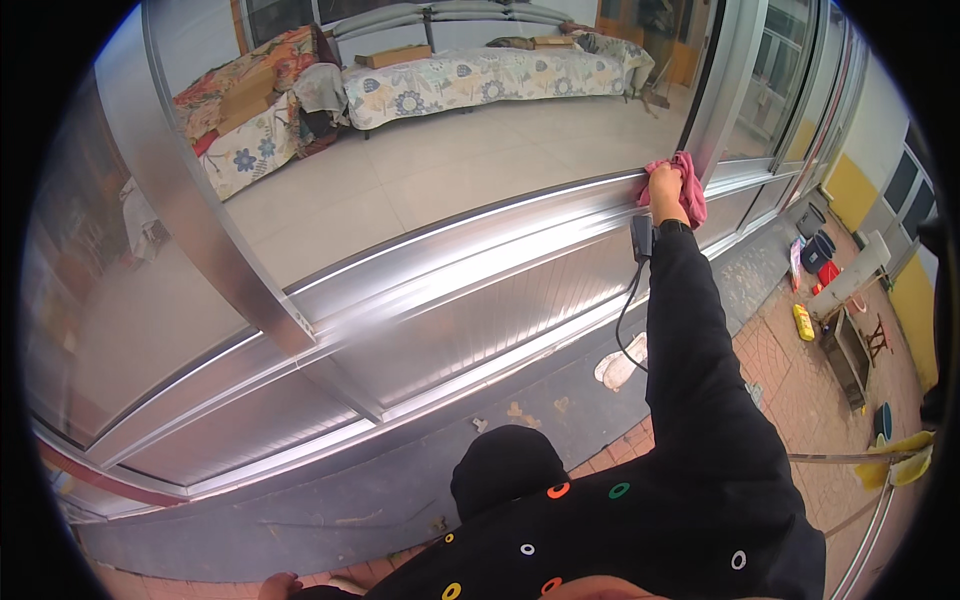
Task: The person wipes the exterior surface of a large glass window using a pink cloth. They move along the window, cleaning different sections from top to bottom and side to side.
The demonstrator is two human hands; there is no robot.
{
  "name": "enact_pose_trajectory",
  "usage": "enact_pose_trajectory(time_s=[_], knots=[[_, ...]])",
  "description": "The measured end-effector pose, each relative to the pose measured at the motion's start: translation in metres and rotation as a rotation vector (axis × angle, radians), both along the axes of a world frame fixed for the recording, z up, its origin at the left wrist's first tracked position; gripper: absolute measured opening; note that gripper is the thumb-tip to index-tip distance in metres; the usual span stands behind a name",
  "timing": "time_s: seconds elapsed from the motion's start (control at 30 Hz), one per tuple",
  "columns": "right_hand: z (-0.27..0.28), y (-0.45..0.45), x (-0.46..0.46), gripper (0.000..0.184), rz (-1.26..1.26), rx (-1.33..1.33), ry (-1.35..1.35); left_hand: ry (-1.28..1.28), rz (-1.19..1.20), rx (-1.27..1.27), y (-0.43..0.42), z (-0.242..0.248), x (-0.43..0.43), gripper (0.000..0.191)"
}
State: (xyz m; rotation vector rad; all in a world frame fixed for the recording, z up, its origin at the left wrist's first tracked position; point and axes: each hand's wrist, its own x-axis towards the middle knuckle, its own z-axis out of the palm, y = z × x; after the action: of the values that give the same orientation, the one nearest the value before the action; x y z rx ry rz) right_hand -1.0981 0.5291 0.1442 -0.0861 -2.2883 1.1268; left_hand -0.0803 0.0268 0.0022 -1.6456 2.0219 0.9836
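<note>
My right hand [664, 187] is closed on a pink cloth [694, 199], pressed to the right end of the metal rail [480, 251] below a large glass pane [450, 150]. The cloth bunches out around the fingers and touches the upright metal frame [727, 97]. A black band circles that wrist, and a small dark device [642, 238] on a cable hangs beside it. Down at the bottom edge, my left hand [280, 585] is partly in view, away from the frame; its fingers are cut off or too small to read.
Ribbed metal panels [502, 315] run below the rail. White shoes [622, 364] lie on the grey ledge [525, 405]. At the right stand dark buckets [817, 251], a yellow packet [803, 322], a wooden frame-like object [846, 360] and metal poles [870, 540]. Covered sofas [487, 79] show behind the glass.
</note>
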Motion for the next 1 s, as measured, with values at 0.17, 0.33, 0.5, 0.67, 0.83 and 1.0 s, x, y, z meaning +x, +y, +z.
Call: enact_pose_trajectory(time_s=[0.17, 0.33, 0.5, 0.67, 0.83, 1.0], knots=[[-0.021, -0.071, 0.042, 0.039, 0.205, -0.158, 0.193, 0.048, -0.060, -0.053, 0.005, 0.009, 0.011, 0.031], [-0.008, -0.154, 0.188, 0.043, 0.124, 0.007, 0.204, 0.200, 0.120, 0.105, -0.016, -0.021, 0.041, 0.035], [0.005, -0.231, 0.338, 0.024, 0.267, 0.081, 0.347, 0.260, 0.126, 0.142, -0.034, -0.049, 0.067, 0.038], [0.015, -0.254, 0.438, 0.023, 0.920, -0.048, 0.462, 0.295, 0.143, 0.171, -0.043, -0.062, 0.075, 0.038], [0.011, -0.288, 0.445, 0.026, 1.028, 0.364, 0.665, 0.337, 0.180, 0.213, -0.053, -0.074, 0.077, 0.038], [-0.009, -0.268, 0.421, 0.032, 0.987, 0.351, 0.669, 0.357, 0.175, 0.225, -0.059, -0.082, 0.074, 0.039]])
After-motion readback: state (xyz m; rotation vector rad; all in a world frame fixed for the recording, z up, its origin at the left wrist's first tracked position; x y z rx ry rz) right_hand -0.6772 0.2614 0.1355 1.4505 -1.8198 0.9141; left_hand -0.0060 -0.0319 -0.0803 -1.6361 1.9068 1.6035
